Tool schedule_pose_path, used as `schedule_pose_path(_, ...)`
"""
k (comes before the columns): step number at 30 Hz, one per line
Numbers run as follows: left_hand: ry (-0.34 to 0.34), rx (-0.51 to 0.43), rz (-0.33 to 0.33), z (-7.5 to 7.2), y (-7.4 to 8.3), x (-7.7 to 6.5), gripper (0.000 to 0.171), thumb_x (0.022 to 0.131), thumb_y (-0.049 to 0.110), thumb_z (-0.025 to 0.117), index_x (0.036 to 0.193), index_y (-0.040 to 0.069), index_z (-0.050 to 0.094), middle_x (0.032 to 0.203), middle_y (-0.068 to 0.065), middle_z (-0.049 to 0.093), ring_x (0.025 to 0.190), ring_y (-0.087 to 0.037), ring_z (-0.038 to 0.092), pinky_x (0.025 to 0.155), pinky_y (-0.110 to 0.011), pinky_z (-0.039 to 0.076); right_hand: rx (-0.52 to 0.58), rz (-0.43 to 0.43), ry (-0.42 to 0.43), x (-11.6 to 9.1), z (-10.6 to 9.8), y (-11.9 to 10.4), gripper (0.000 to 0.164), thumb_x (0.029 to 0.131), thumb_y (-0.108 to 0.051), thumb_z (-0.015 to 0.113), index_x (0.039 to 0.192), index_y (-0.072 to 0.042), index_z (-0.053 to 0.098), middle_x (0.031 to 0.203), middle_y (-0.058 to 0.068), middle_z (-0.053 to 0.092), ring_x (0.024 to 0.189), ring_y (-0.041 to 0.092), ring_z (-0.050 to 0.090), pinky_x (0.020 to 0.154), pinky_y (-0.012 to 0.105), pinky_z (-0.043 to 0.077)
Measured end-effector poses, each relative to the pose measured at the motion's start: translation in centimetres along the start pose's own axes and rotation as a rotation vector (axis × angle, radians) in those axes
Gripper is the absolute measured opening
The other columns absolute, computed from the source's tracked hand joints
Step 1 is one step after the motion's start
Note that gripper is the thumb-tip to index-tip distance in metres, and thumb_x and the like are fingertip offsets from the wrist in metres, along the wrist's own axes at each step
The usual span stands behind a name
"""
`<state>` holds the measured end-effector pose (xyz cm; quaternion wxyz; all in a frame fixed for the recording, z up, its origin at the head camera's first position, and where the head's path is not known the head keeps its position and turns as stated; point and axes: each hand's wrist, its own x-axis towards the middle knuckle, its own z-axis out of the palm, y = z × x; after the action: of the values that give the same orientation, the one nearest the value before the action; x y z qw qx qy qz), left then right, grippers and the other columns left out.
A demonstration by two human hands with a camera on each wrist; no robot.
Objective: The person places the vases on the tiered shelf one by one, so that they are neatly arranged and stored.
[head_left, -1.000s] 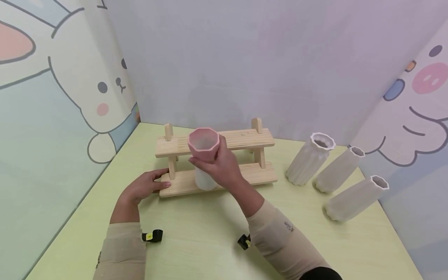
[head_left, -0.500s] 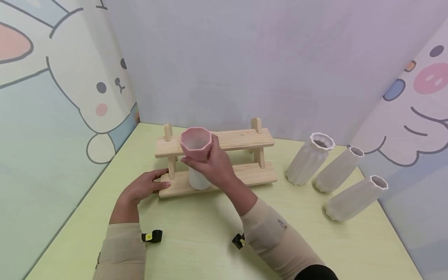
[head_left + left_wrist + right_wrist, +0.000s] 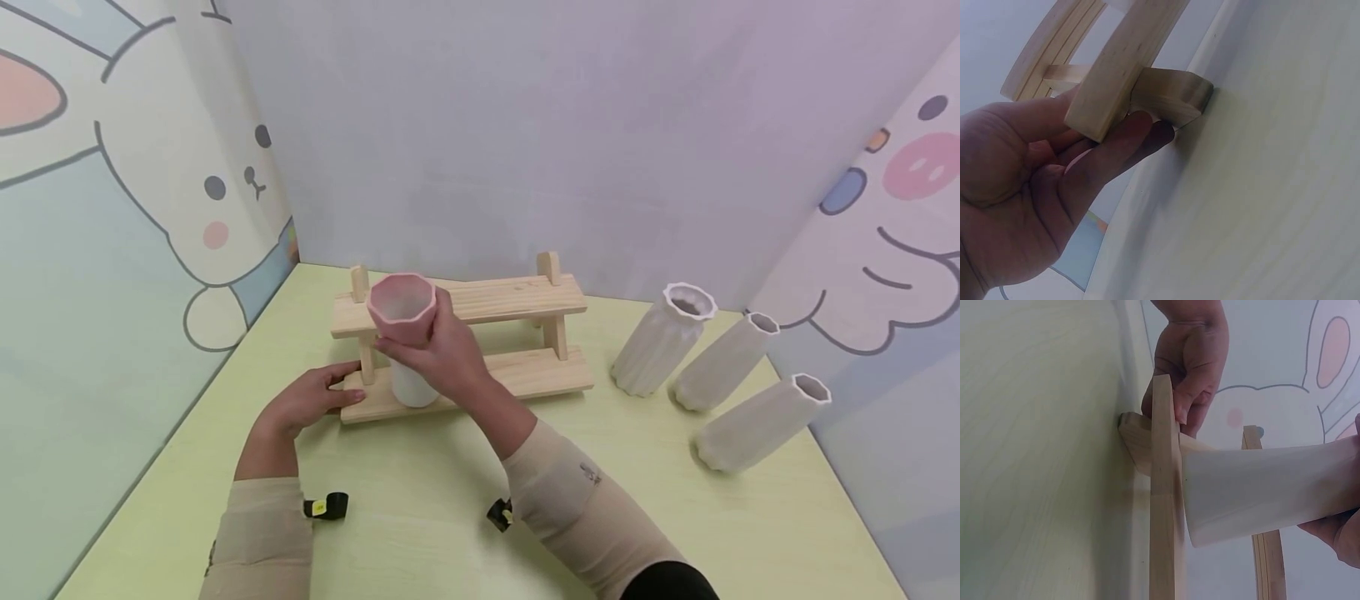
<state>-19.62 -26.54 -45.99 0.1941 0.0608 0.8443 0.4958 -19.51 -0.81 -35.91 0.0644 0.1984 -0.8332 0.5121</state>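
My right hand (image 3: 450, 350) grips a vase (image 3: 412, 386) around its upper part, thumb at the front. The vase has a pink faceted rim and a white lower body, and stands upright at the left part of a two-tier wooden shelf (image 3: 525, 375). In the right wrist view the vase's base (image 3: 1200, 497) is right at the lower board. My left hand (image 3: 303, 402) holds the left end of that board. The left wrist view shows the left hand's fingers (image 3: 1116, 147) under the board's end, beside the foot. The right palm is hidden behind the vase.
To the right on the pale green table (image 3: 600, 500) stand a ribbed white vase (image 3: 660, 346) and two slimmer white vases, one (image 3: 723, 362) behind the other (image 3: 757, 425). A grey wall rises behind the shelf, with cartoon-printed walls at both sides.
My right hand has slid the vase leftward along the lower board, toward the left upright. The left hand stays on the board's end, and the shelf has not moved.
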Motion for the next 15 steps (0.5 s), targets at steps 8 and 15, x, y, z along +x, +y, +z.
schedule_pose_path(8, 0.007, 0.022, -0.016, -0.1, 0.2, 0.0, 0.074, 0.090, 0.044, 0.068, 0.152, 0.016, 0.038, 0.157, -0.020, 0.032, 0.136, -0.038, 0.043, 0.108, -0.058, 0.038, 0.009, -0.012, -0.007, 0.4, 0.8, 0.1, 0.092, 0.074, -0.052, 0.082, 0.145, -0.018, 0.034, 0.125, -0.001, 0.061, 0.107, 0.014, 0.062, 0.084, 0.036, 0.055)
schedule_pose_path(15, 0.005, 0.023, -0.022, -0.1, 0.1, -0.1, 0.075, 0.090, 0.044, 0.068, 0.153, 0.016, 0.037, 0.157, -0.020, 0.030, 0.138, -0.039, 0.040, 0.109, -0.059, 0.036, -0.003, 0.002, 0.002, 0.6, 1.4, 0.6, 0.092, 0.075, -0.054, 0.080, 0.145, -0.018, 0.033, 0.126, 0.000, 0.061, 0.107, 0.016, 0.062, 0.085, 0.037, 0.055)
